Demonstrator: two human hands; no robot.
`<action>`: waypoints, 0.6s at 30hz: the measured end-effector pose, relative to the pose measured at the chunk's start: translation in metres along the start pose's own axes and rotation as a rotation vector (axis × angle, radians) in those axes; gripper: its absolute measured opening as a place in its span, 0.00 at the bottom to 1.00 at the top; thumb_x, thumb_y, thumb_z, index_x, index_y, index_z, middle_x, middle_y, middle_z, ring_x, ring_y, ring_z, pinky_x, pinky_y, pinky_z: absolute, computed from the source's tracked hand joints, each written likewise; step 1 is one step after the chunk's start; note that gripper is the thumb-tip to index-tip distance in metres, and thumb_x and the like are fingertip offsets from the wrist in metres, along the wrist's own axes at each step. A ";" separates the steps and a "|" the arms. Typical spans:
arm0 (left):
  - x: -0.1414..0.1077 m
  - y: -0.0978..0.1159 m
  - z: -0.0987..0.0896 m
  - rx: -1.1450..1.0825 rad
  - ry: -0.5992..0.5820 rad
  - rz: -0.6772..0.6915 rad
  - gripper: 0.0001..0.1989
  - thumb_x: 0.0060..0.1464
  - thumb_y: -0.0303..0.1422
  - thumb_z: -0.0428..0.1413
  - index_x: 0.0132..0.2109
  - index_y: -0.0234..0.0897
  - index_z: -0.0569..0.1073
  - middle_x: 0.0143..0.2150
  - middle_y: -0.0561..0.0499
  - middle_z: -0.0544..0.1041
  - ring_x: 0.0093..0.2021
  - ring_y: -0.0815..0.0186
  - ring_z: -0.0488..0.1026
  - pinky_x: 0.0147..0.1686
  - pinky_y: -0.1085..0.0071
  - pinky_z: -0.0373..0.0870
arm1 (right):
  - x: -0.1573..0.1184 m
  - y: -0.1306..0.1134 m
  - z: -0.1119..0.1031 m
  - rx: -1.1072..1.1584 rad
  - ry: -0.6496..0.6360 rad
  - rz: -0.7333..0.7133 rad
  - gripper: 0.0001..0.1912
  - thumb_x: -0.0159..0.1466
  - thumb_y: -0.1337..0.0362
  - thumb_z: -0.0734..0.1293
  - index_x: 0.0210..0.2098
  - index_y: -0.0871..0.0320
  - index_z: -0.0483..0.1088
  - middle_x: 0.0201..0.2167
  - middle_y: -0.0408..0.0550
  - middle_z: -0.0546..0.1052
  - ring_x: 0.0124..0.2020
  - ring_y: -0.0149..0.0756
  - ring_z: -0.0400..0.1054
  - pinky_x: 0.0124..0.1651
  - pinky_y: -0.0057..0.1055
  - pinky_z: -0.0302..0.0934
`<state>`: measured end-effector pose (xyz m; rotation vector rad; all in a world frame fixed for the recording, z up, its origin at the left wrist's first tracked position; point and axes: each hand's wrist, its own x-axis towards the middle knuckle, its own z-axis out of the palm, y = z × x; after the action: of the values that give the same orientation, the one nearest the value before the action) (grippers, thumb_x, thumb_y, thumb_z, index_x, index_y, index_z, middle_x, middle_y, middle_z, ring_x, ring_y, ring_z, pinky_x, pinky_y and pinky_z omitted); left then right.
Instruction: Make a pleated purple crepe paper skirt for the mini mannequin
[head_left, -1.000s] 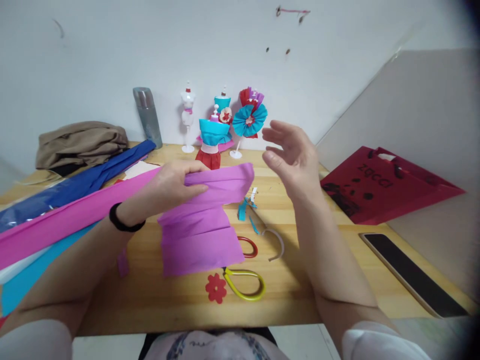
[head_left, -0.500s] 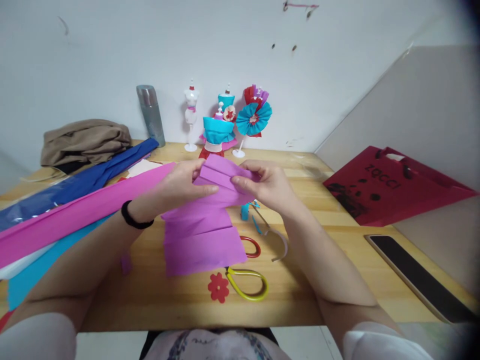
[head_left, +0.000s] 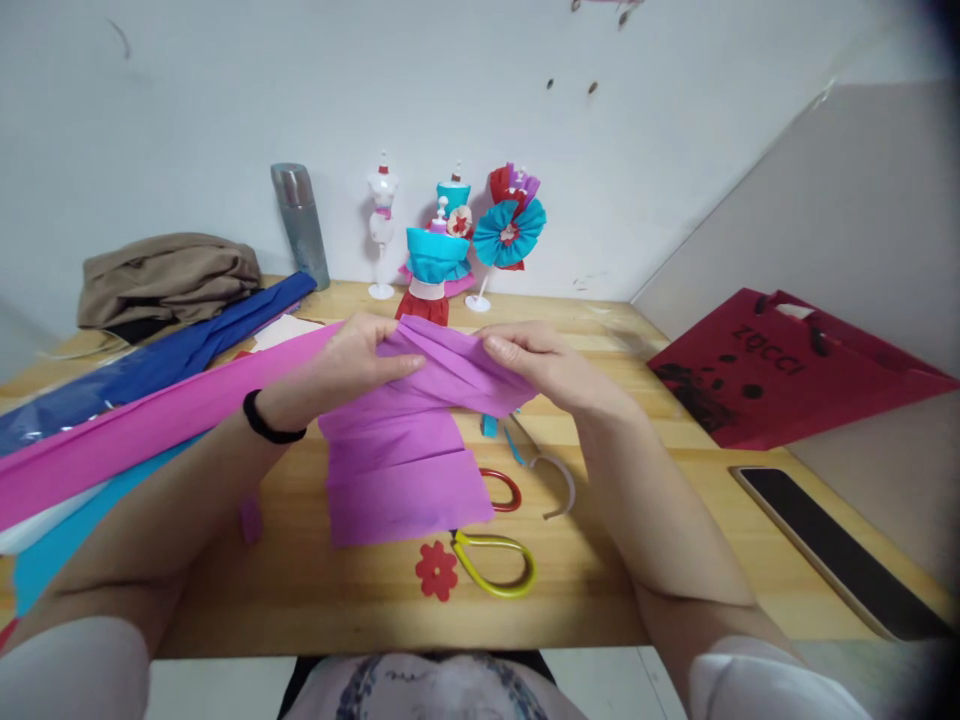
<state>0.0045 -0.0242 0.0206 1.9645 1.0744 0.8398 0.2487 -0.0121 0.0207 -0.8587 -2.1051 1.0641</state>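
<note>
Between my hands is a strip of purple crepe paper (head_left: pixel 409 490), its upper end raised and creased, its lower end lying on the table. My left hand (head_left: pixel 352 362) is closed on the raised end's left side, thumb on top. At the right side, my right hand (head_left: pixel 544 362) pinches the same paper, which spreads into slanting folds between them. The lower part covers the blades of scissors with yellow and red handles (head_left: pixel 499 566). Just left of the yellow handle lies a red paper flower (head_left: pixel 436 571).
Dressed mini mannequins (head_left: pixel 437 255) and a grey bottle (head_left: pixel 301 225) stand by the wall. Rolls of pink (head_left: pixel 172 415) and blue paper (head_left: pixel 247 318) lie left, near a brown cloth (head_left: pixel 169 280). A red bag (head_left: pixel 787 370) and a phone (head_left: pixel 832 550) are on the right.
My right hand has moved slightly right and turned. The flat stacked pleats in the raised end have been drawn out into looser, slanting folds. My left hand has barely shifted.
</note>
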 end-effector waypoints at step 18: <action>-0.019 0.038 -0.011 -0.012 -0.167 0.141 0.23 0.49 0.43 0.67 0.50 0.37 0.78 0.47 0.51 0.82 0.51 0.56 0.78 0.50 0.62 0.74 | -0.017 -0.010 -0.010 -0.681 0.410 -0.311 0.05 0.63 0.67 0.67 0.31 0.53 0.74 0.29 0.46 0.80 0.28 0.37 0.72 0.31 0.33 0.64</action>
<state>0.0025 -0.0520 0.0545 2.0786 0.8409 0.7387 0.2635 -0.0253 0.0300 -0.9094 -2.1462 -0.0196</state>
